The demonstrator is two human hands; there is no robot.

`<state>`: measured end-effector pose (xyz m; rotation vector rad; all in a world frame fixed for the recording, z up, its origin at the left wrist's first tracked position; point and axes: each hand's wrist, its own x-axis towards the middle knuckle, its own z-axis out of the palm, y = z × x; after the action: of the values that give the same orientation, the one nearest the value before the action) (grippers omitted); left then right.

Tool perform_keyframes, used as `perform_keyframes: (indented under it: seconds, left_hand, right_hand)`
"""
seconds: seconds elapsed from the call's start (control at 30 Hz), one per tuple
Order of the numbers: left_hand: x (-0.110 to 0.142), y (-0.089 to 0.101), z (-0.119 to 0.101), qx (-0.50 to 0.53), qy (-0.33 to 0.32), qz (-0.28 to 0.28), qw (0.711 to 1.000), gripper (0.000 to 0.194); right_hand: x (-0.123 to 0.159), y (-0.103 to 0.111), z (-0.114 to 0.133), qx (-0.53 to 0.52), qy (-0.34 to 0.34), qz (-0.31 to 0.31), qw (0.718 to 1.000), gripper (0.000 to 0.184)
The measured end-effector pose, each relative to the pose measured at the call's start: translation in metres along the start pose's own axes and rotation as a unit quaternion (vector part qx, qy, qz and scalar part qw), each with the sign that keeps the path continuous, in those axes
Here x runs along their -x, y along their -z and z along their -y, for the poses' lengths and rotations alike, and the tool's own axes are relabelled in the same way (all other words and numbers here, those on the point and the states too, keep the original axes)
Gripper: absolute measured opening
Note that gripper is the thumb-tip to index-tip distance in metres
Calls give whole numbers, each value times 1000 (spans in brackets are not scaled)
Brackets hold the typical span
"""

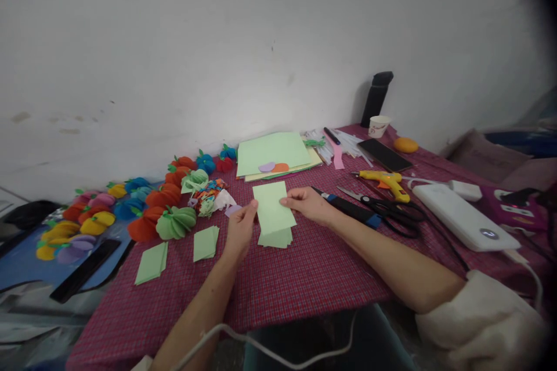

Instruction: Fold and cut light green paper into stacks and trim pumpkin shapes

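Observation:
Between my two hands is a pale green paper sheet [273, 204], held just above the tablecloth. My left hand [241, 231] pinches its left edge, and my right hand [308, 204] pinches the right edge between thumb and fingers. Under its lower end lies a small stack of green paper [277, 239], partly covered by the sheet. To the left rest two more small piles of green paper, one nearer pile [205, 243] and one farther pile [151, 263]. A purple paper piece [233, 210] lies beside my left hand.
Paper pumpkins [176, 222] in several colours crowd the left, beside paper scraps [211, 197]. Large coloured sheets [274, 151] lie at the back. On the right are a utility knife [348, 207], scissors [394, 211], a yellow glue gun [387, 182], a phone [385, 155] and a white power bank [463, 217].

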<state>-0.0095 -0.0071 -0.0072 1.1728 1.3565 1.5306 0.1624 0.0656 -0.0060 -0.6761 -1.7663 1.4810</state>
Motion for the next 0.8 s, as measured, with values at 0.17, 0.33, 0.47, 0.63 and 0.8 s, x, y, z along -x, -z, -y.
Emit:
perform_keyframes:
  seconds: [0.17,0.33,0.47,0.63,0.8]
  left_hand:
    - [1,0,-7,65,3,8,998,56]
    - [7,-5,-2,-23,32,77,996,33]
    - [9,-6,3,-31,57,93,994,29]
    - [10,-5,1,6,81,106,991,28]
    - [11,-5,-3,16,75,119,990,27]
  right_hand:
    - [0,3,4,49,19,-39,998,32]
    - [2,-1,6,62,45,-40,996,31]
    - [4,-4,6,29,40,25,998,29]
    - [6,-3,5,44,30,62,997,32]
    - [9,1,10,57,9,89,994,31]
